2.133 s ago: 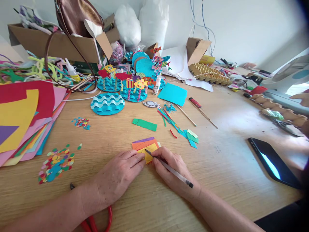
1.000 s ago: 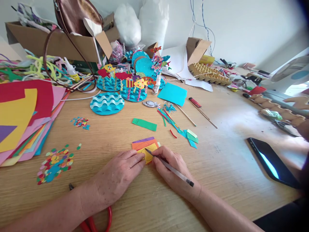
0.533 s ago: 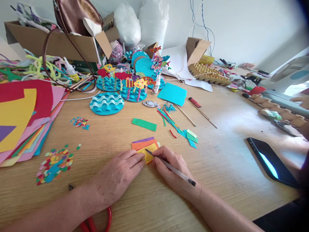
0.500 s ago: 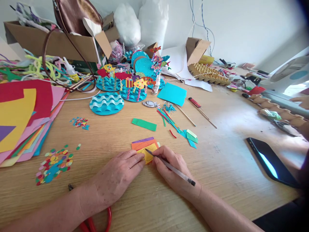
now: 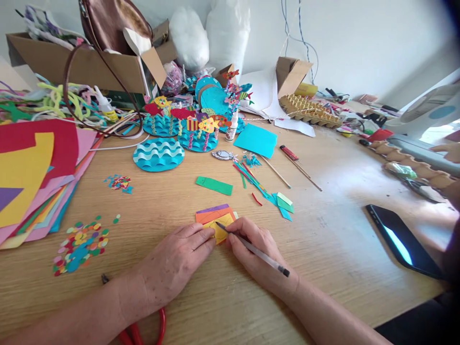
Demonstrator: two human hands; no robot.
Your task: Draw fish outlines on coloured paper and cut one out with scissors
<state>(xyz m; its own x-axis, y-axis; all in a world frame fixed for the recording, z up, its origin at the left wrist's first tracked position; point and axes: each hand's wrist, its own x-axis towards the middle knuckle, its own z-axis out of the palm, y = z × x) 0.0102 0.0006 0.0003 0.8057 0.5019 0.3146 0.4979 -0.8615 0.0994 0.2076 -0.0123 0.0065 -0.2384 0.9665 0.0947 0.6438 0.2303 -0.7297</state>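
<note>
My right hand (image 5: 257, 249) is closed around a clear-barrelled pen (image 5: 264, 258), its tip touching a small yellow paper piece (image 5: 223, 233) with dark drawn lines. My left hand (image 5: 179, 258) lies over the left side of that piece, fingers stretched out and pressing on it; the thumb is hidden. Under the yellow piece, orange paper (image 5: 212, 215) and purple paper (image 5: 212, 209) stick out. Red-handled scissors or pliers (image 5: 161, 326) lie partly hidden beneath my left forearm. Beyond my hands is a green paper strip (image 5: 214, 186).
Paper dots (image 5: 81, 247) and coloured sheets (image 5: 28, 177) lie at left. Fish decorations on blue wavy bases (image 5: 197, 141) stand behind, near a glue bottle (image 5: 232, 127). A phone (image 5: 402, 242) is at right. Another person's hand (image 5: 447, 151) shows at the right edge.
The pen tip has moved very slightly on the yellow paper. Otherwise both hands and the things about them look the same.
</note>
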